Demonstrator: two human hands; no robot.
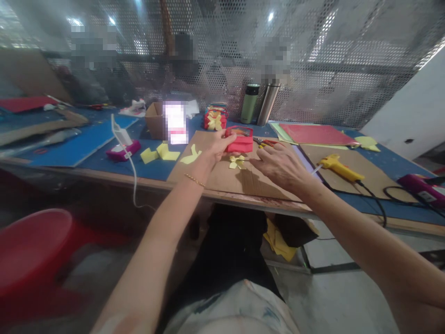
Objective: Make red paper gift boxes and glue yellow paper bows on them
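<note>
Small red box-shaped piece [243, 144], seemingly paper, over brown cardboard sheet [222, 180] on blue worktop [156, 171]. Left hand [222, 143]: grip pinching its left side. Right hand [278, 162] near, fingers curled; grip contents unclear. Likely light, crushable; best held gently by edges.

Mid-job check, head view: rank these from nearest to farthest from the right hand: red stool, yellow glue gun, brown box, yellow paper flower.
From the right hand:
1. Yellow paper flower: just to its left.
2. Yellow glue gun: to its right.
3. Brown box: well left, farther back.
4. Red stool: far left, lower down.
</note>
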